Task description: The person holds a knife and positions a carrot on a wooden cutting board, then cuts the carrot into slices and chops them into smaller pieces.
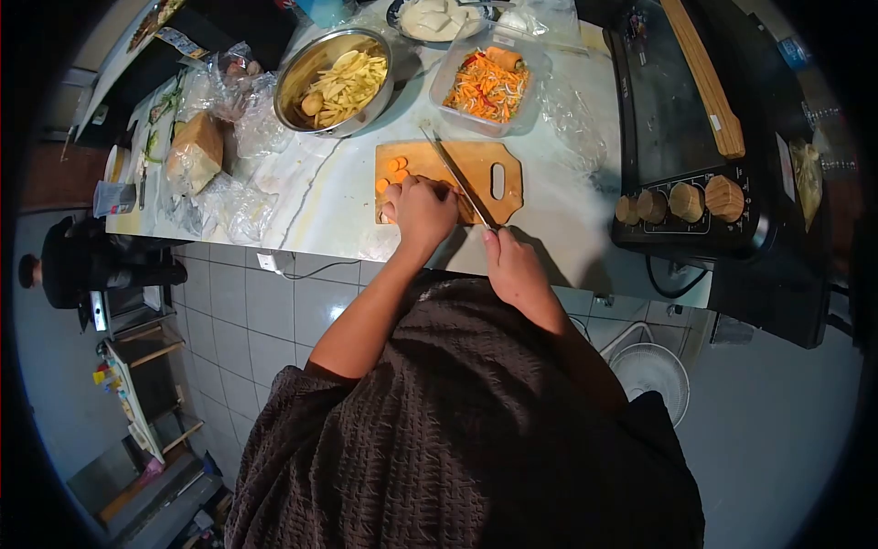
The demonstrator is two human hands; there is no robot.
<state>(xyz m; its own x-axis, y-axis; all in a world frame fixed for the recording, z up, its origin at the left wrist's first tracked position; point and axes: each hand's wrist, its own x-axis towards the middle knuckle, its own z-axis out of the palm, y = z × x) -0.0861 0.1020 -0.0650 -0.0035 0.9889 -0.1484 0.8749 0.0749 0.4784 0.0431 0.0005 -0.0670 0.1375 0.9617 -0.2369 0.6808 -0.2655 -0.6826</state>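
My right hand [514, 263] is wrapped round the handle of a kitchen knife [460, 177], whose long blade slants up and left across a wooden cutting board [514, 197]. Curled fingers of my left hand [423, 210] press down on the board left of the blade. A carrot seems to be under them, mostly hidden, with bits of orange showing at the fingers' edges. Round carrot slices [400, 166] lie on the board's left part, beyond my left hand.
Behind the board stand a metal bowl [382, 107] of cut potato sticks and a plastic container [444, 87] of shredded carrot. Bread in a bag [197, 154] lies left. A black oven [686, 174] bounds the right. A person [78, 265] is at far left.
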